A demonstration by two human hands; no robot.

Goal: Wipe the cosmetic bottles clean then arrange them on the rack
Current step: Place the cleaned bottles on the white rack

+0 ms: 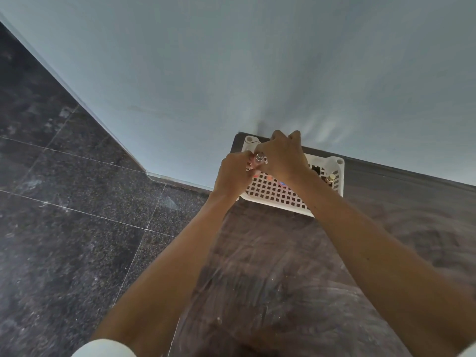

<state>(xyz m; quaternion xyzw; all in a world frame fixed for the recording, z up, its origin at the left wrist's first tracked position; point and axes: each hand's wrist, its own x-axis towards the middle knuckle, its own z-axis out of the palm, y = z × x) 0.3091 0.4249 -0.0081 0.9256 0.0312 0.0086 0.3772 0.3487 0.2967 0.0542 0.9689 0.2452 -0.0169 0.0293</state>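
Head view shows your two hands meeting in the middle right of the frame, above the left end of the white perforated rack (273,193). Your left hand (233,173) has its fingers curled in and pinches a small bottle (258,158) with a silver cap, which stands upright between both hands. Your right hand (280,157) lies just beside it, knuckles up and fingers bent down over the rack's far edge; I cannot tell whether it grips anything, since its palm hides that. Toward the rack's right end, another bottle (330,178) stands inside. The rack sits on a dark wooden table (283,253), pushed against the pale blue wall (231,60). Dark speckled floor tiles (64,202) fill the left of the frame. A white sleeve (103,349) shows at the bottom left edge.
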